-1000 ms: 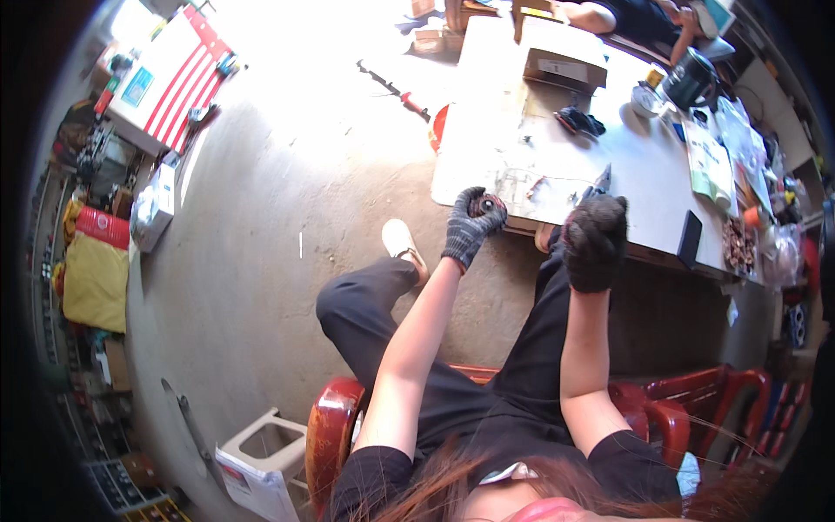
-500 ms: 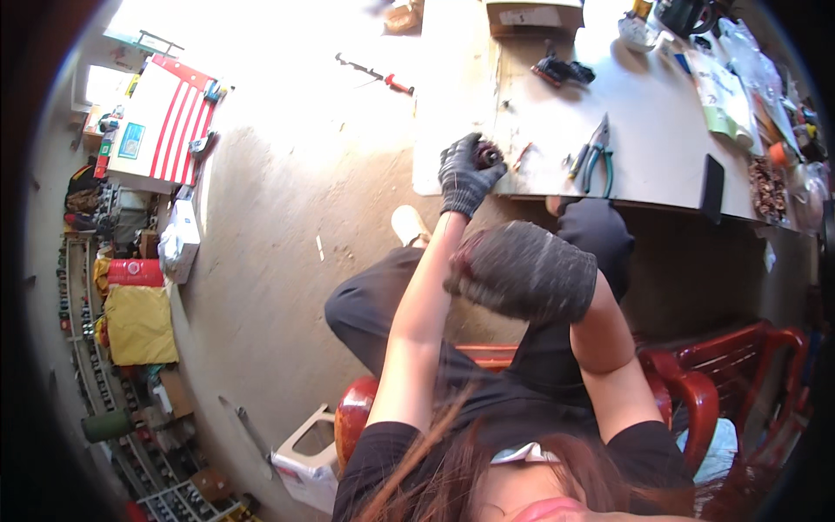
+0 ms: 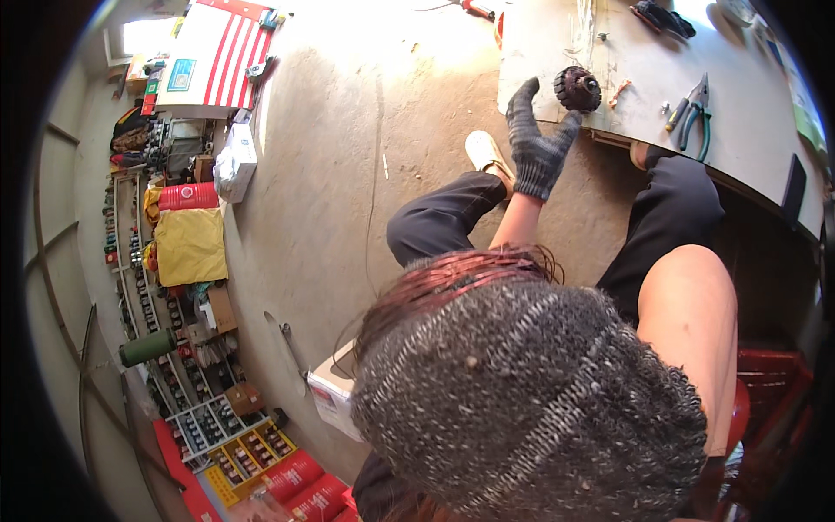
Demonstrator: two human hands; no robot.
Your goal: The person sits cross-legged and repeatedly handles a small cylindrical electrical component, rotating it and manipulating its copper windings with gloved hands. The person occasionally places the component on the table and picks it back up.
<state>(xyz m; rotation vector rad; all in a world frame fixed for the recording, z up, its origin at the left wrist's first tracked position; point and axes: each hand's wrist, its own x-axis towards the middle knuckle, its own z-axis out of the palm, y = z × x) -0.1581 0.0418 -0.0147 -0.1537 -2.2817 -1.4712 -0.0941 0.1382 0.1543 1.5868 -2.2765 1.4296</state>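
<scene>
Left hand point(image 3: 541, 155) spreads gloved fingers point(image 3: 523, 104), a dark ridged part point(image 3: 576, 90) just beyond them; whether the right hand point(image 3: 531, 400) (fingers hidden) clenches, one cannot tell.

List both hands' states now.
Left hand, gloved in grey knit: open, near the dark, round, ridged part.
Right hand, gloved in flecked grey knit: cannot tell, fingers indistinct.

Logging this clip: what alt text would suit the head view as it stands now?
A person's gloved right hand fills the lower foreground, while their gloved left hand is open beside a dark, ribbed round part near a pale table's edge. Pliers lie farther right on the tabletop; a red-striped white box stands upper left.
</scene>
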